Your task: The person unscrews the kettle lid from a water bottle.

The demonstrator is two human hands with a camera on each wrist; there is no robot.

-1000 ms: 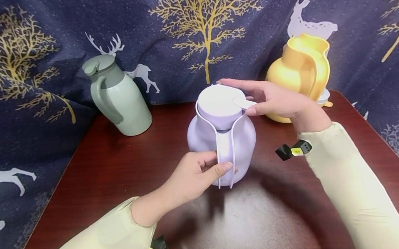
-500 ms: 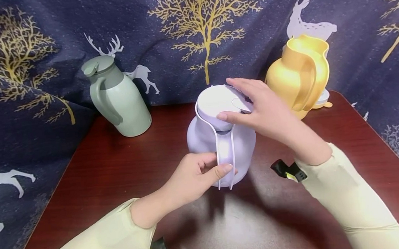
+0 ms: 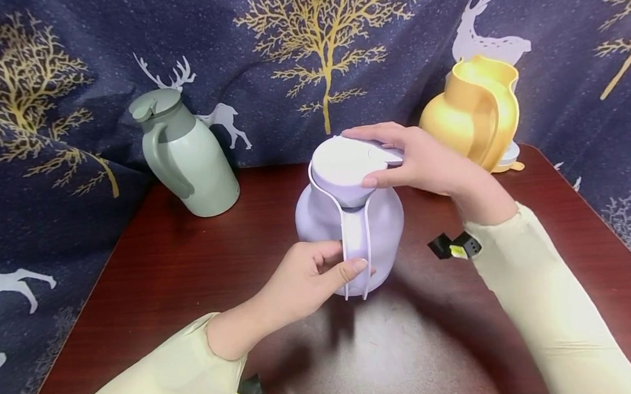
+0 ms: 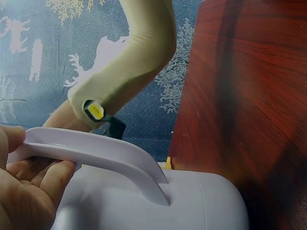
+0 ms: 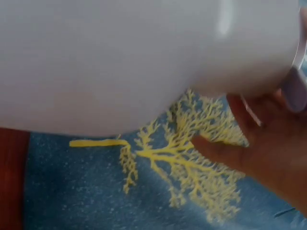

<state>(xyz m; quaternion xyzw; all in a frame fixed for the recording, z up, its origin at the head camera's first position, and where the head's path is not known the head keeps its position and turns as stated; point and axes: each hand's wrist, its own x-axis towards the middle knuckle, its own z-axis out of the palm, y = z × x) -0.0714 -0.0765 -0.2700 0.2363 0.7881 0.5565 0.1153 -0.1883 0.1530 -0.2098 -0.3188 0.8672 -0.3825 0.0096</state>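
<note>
A lavender thermos jug (image 3: 317,218) stands upright on the table, its handle toward me. My left hand (image 3: 312,276) grips the handle (image 3: 355,234), thumb across the near side and fingers behind it; the left wrist view shows the same hand (image 4: 29,191) at the arched handle (image 4: 110,153). My right hand (image 3: 422,156) holds the round lid (image 3: 342,161) on top, thumb at the near edge and fingers along the far side. The lid's pointed tab (image 3: 389,155) lies between thumb and fingers. In the right wrist view, the jug body (image 5: 96,62) hides part of the lid.
A green thermos jug (image 3: 194,156) stands at the back left of the dark red table (image 3: 178,274). Behind my right hand, at the back right, is a lidless yellow jug (image 3: 463,113). A light-coloured lid (image 3: 509,158) lies beside it. A patterned blue cloth (image 3: 265,103) hangs behind.
My right hand has shifted its hold around the lid, and the lid's tab has turned to point further toward the back. My left hand and the jug have stayed in place.
</note>
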